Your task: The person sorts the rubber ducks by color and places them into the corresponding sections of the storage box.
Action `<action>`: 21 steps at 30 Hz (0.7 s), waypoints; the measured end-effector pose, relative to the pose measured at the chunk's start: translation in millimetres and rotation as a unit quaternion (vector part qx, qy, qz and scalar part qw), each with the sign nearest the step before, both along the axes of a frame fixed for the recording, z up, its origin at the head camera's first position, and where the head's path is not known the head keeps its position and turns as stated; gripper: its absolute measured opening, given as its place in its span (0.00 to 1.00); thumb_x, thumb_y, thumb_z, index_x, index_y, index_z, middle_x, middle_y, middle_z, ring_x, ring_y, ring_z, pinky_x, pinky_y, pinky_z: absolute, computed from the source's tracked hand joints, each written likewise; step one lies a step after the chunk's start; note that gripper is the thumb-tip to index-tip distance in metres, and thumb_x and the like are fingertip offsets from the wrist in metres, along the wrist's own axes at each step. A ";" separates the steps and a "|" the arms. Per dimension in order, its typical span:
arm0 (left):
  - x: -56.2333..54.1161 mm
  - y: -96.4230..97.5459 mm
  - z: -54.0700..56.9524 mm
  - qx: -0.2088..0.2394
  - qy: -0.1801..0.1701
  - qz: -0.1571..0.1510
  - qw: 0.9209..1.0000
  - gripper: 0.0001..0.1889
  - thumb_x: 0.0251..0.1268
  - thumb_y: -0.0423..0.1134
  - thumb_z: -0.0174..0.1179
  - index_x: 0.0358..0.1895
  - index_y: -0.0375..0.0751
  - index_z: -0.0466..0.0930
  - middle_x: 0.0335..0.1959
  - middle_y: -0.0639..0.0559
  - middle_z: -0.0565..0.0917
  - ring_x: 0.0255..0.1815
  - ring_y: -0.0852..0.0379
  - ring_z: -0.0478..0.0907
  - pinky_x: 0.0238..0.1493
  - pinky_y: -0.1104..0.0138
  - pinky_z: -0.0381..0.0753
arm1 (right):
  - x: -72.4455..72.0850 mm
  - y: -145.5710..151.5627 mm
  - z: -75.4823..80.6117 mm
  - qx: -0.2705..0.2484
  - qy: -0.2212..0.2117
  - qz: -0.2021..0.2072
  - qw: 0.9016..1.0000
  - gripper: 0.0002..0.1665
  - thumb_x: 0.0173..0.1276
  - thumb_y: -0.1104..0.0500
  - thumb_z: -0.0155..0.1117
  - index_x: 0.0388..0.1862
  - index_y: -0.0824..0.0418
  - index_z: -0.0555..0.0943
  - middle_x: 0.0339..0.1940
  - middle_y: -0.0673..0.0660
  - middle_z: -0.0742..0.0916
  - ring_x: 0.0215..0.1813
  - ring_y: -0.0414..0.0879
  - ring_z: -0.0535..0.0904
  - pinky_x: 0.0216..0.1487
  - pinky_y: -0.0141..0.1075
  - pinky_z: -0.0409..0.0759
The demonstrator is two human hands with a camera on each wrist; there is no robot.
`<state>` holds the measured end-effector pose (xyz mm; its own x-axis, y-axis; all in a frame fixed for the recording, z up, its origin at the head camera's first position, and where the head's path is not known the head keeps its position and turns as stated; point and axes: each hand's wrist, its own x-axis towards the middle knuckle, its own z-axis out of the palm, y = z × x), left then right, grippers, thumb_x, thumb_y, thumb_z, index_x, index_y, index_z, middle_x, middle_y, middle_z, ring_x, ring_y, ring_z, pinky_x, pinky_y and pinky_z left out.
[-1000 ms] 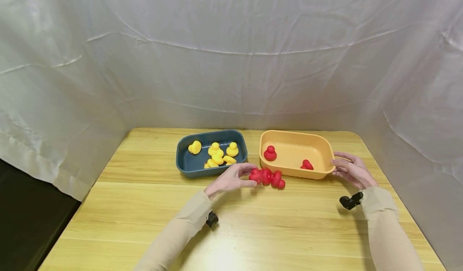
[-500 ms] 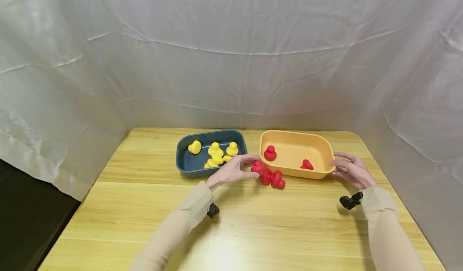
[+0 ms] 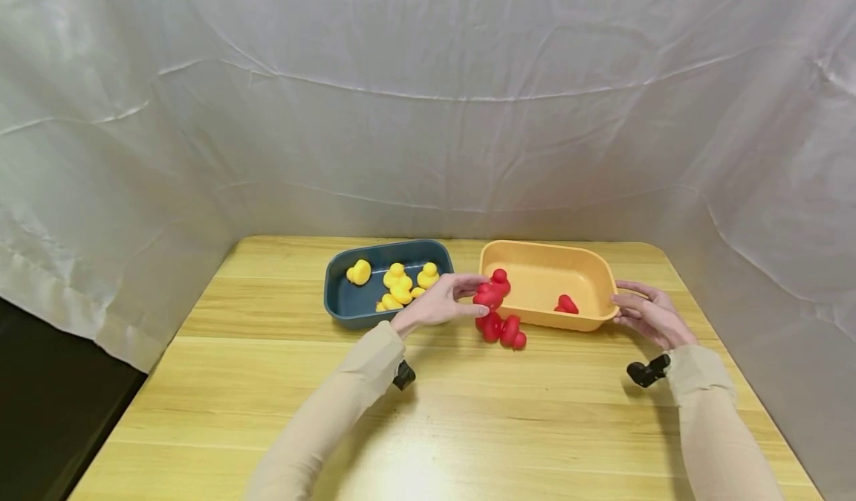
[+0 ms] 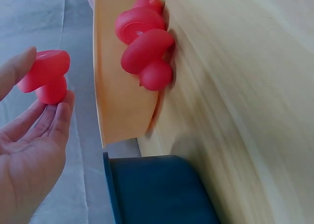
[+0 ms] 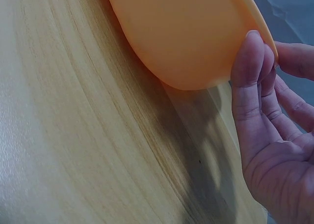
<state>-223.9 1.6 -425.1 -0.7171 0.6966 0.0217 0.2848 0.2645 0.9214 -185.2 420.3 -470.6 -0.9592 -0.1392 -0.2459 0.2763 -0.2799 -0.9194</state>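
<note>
My left hand (image 3: 436,305) holds a red rubber duck (image 3: 487,297) between thumb and fingers, raised off the table by the near left corner of the orange bin (image 3: 535,317). In the left wrist view, the held duck (image 4: 49,70) has its head downward on the fingertips and its base near the thumb. Two more red ducks (image 3: 511,332) lie touching on the table in front of that bin. Inside the bin are a red duck (image 3: 500,279) at the left and another (image 3: 566,305) near the front. My right hand (image 5: 274,130) pinches the bin's right rim.
A dark blue bin (image 3: 354,321) with several yellow ducks (image 3: 360,272) stands left of the orange one, behind my left forearm. Wooden table (image 3: 535,419) spreads in front. A grey curtain (image 3: 428,152) hangs behind and at the sides.
My left hand has lifted the red duck from the row on the table and carried it up and right, toward the orange bin. The right hand stays at the rim.
</note>
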 end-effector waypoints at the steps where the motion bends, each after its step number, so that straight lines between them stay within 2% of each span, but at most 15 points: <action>1: -0.9 1.7 0.8 0.001 -0.001 0.000 1.000 0.33 0.66 0.35 0.67 0.72 0.31 0.67 0.68 0.40 0.77 0.69 0.45 0.75 0.76 0.53 0.72 | 0.1 0.1 0.0 -0.001 0.001 0.002 1.000 0.15 0.76 0.69 0.54 0.50 0.51 0.79 0.35 0.54 0.91 0.32 0.44 0.88 0.36 0.33 0.90; 9: -9.4 16.8 3.3 0.021 -0.008 -0.008 1.000 0.32 0.66 0.33 0.66 0.72 0.30 0.66 0.67 0.38 0.78 0.69 0.44 0.75 0.76 0.50 0.70 | 0.1 0.4 0.1 -0.001 0.005 0.005 1.000 0.15 0.76 0.70 0.54 0.50 0.51 0.79 0.35 0.54 0.91 0.32 0.44 0.88 0.36 0.33 0.90; 15: -13.4 26.3 4.6 0.016 -0.008 0.005 1.000 0.33 0.66 0.35 0.66 0.73 0.34 0.66 0.67 0.40 0.78 0.68 0.46 0.76 0.76 0.55 0.72 | 0.0 0.7 -0.3 -0.002 0.005 0.006 1.000 0.15 0.76 0.70 0.53 0.50 0.51 0.80 0.35 0.54 0.91 0.32 0.44 0.88 0.36 0.33 0.90; 21: -15.1 35.2 5.0 0.027 -0.011 0.019 0.999 0.33 0.66 0.34 0.66 0.73 0.31 0.65 0.65 0.37 0.78 0.67 0.43 0.76 0.75 0.49 0.72 | 0.1 1.2 0.3 -0.006 0.004 0.006 1.000 0.16 0.76 0.70 0.53 0.50 0.51 0.80 0.36 0.55 0.91 0.33 0.45 0.88 0.36 0.33 0.90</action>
